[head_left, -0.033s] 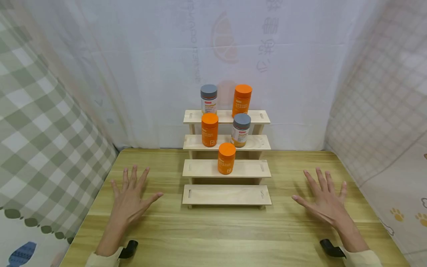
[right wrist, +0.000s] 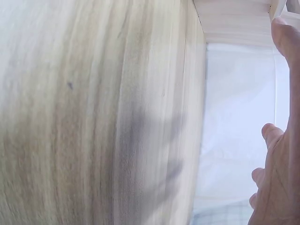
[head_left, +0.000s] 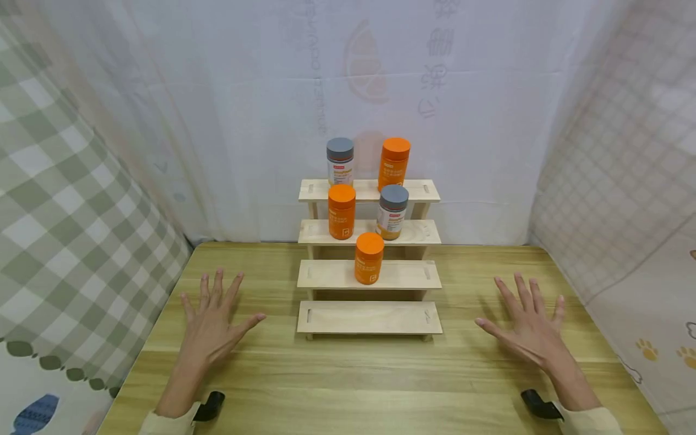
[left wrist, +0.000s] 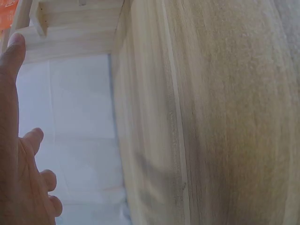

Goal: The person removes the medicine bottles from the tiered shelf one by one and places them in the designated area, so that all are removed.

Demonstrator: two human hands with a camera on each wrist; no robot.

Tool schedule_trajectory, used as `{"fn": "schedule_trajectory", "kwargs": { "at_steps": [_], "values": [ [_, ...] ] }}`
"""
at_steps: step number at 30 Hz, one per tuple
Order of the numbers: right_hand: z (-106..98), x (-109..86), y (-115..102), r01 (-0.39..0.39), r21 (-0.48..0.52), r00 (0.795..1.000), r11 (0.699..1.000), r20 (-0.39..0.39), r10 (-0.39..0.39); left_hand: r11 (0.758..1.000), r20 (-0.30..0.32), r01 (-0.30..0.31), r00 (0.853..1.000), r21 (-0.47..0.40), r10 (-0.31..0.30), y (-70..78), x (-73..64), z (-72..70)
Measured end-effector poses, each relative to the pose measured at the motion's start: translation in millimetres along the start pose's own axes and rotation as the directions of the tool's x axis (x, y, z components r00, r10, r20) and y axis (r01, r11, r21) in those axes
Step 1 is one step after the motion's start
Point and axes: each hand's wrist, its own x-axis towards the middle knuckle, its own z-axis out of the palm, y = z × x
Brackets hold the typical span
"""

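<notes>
My left hand (head_left: 211, 329) is held over the table left of a stepped wooden rack, its fingers spread and holding nothing. To the right of the rack, my right hand (head_left: 530, 332) has its fingers spread the same way. Both wrist views show hand shadows on the tabletop. The top step carries a grey-lidded jar (head_left: 340, 162) at left and an orange jar (head_left: 394, 163) at right. On the second step stand another orange jar (head_left: 341, 212) and another grey-lidded jar (head_left: 392, 212). A third orange jar (head_left: 369, 258) stands mid-step below them. All are upright.
The rack's lowest step (head_left: 370, 318) faces me on the wood-grain table (head_left: 370, 380). A white curtain (head_left: 244, 121) hangs behind. Green checked cloth (head_left: 70, 199) borders the left side, and pale patterned cloth (head_left: 625, 181) the right. A black wrist strap piece (head_left: 209, 406) shows at my left sleeve.
</notes>
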Motion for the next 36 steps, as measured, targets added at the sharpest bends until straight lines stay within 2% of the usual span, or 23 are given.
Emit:
{"fn": "schedule_trajectory", "kwargs": {
  "at_steps": [11,18,29,36],
  "values": [
    [-2,1.2,-6,0.010,0.022,1.000,1.000,-0.023,-0.009,0.999,0.006,-0.002,1.000,-0.032,0.003,3.3,3.6,3.0],
    [-8,6.0,-18,0.028,0.049,0.998,0.998,-0.053,-0.026,0.995,0.050,0.017,0.999,-0.101,-0.012,10.8,7.7,9.5],
    [-14,15.6,-34,0.063,0.084,0.995,0.994,-0.083,-0.056,0.958,0.061,0.000,0.998,-0.287,0.018,33.9,20.0,19.2],
    [-17,27.8,-49,0.086,0.115,0.993,0.990,-0.095,-0.076,0.922,0.077,0.008,0.997,-0.388,0.023,48.2,27.0,24.9]
  ]
}}
